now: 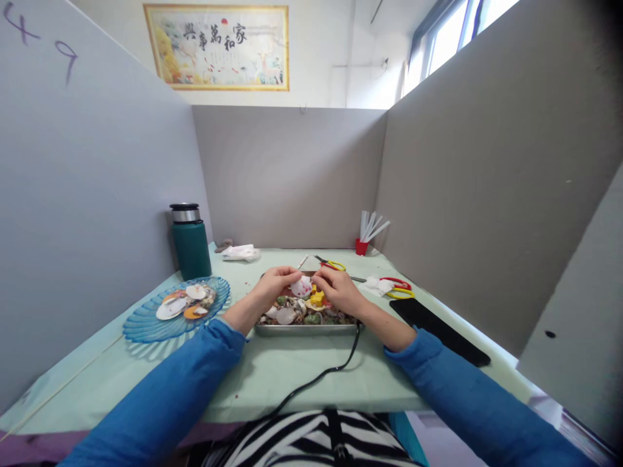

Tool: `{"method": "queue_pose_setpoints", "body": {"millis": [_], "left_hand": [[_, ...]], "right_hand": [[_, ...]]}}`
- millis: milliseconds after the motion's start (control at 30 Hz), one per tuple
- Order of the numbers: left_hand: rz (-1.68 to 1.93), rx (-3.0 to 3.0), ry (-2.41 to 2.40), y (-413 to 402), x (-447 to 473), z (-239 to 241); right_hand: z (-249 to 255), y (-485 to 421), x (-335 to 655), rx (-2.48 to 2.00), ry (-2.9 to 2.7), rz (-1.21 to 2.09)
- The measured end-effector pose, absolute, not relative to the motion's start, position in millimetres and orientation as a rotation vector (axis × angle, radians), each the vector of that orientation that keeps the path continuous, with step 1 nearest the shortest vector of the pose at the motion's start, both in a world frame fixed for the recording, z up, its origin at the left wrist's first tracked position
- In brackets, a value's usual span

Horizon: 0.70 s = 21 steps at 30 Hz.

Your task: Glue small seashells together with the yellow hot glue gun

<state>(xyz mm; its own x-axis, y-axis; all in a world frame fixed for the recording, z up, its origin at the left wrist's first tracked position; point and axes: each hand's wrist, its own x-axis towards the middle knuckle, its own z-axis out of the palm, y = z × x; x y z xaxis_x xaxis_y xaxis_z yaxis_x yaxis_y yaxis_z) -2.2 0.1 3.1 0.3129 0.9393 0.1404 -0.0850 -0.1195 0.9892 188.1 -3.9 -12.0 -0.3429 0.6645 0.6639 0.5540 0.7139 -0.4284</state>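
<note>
Above a metal tray (306, 330) of mixed shells, my left hand (272, 287) pinches a white shell with pinkish-red spots (302, 287) between thumb and fingers. My right hand (341, 293) is closed in a pinch at the shell's right side. Whatever lies between its fingertips, if anything, is too small to make out. Below the hands, the tray holds a pale round shell (285, 316), a yellow piece (317, 299) and many small brown and greenish shells. The tray's far side is partly hidden by my hands.
A blue scalloped plate (141, 327) with shells stands left, by a green flask (191, 250). Behind the tray lie scissors (335, 265); more scissors (400, 285) and crumpled tissue (377, 286) lie right. A black flat object (438, 331), cable (311, 379) and red cup (361, 247) are around.
</note>
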Motion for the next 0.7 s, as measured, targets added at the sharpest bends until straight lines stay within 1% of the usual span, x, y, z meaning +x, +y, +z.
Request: {"method": "queue_pose_setpoints", "body": {"millis": [167,400,567,700], "left_hand": [[1.066,1.371,0.903,-0.1,-1.9,3.4],[1.133,1.406,0.905,0.6,-3.1,3.3],[1.169,1.324,0.930,4.0,-4.1,2.5],[1.183,1.221,0.928,7.3,-5.6,2.9]], "right_hand": [[-8.0,-3.0,189.1,-0.985,-1.980,0.278],[-9.4,0.5,189.8,-1.006,-1.917,0.542],[-11.0,3.1,189.6,-0.986,-1.873,0.570],[-10.9,3.6,189.8,-0.989,-1.860,0.502]]}}
